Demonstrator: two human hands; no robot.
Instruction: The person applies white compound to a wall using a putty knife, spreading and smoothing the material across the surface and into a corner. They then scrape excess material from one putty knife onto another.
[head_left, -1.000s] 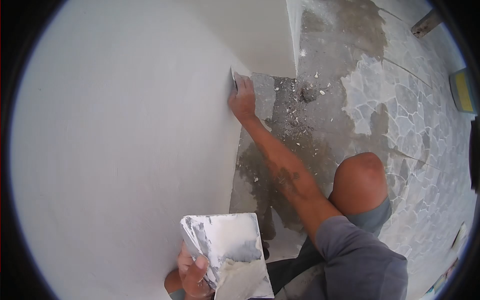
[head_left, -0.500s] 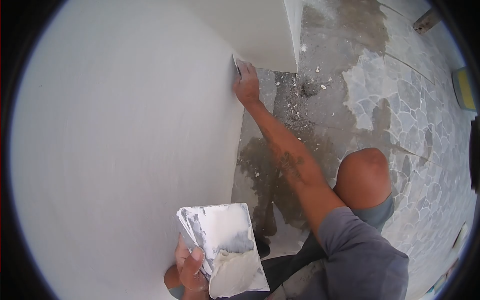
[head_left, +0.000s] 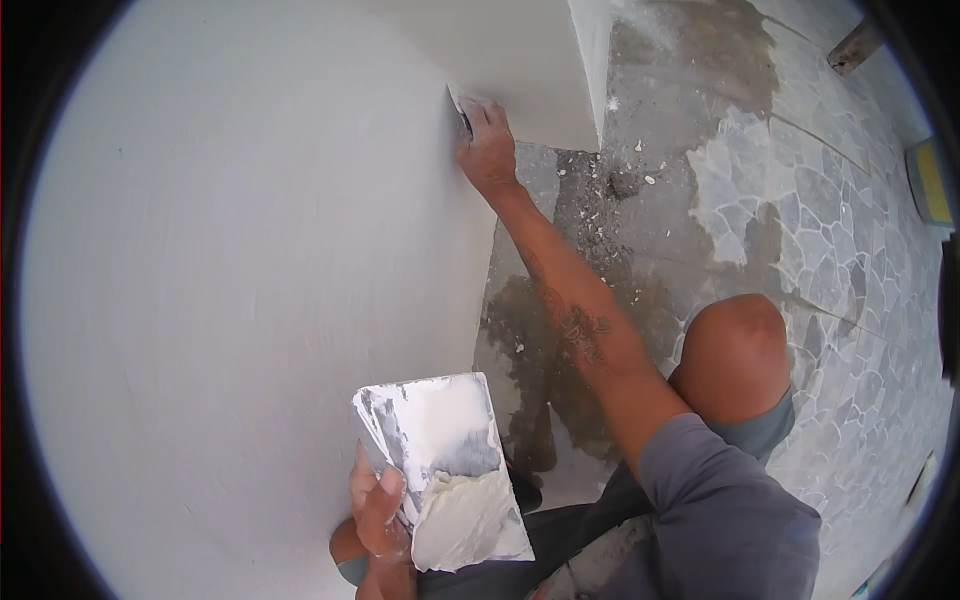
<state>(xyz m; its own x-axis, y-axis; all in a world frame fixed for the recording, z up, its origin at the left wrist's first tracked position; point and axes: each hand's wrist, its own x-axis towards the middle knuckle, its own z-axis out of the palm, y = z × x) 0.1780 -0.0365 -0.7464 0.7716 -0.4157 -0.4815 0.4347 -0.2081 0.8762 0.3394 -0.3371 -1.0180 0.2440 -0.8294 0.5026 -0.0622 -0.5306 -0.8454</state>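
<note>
Low in the view, my left hand (head_left: 382, 508) grips a flat metal plastering board (head_left: 455, 420) smeared with white, its thumb over the near side. A thick lump of off-white putty (head_left: 462, 522) lies on the board's lower part. Up ahead, my right hand (head_left: 487, 148) is closed round a thin putty knife (head_left: 461, 108), its handle mostly hidden by the fingers. The blade's edge meets the pale wall (head_left: 250, 250) at the inner corner where a second wall face (head_left: 510, 60) juts out.
Below the walls runs a grey concrete floor (head_left: 650, 190) with damp dark patches and scattered white crumbs. Stone-patterned paving (head_left: 840, 210) lies to the right. A yellow and grey container (head_left: 928, 182) stands at the far right, near a wooden post (head_left: 853, 46). My bent knee (head_left: 735, 350) is beside my right arm.
My right hand with the putty knife has moved slightly up and left along the corner. The board in my left hand has risen a little.
</note>
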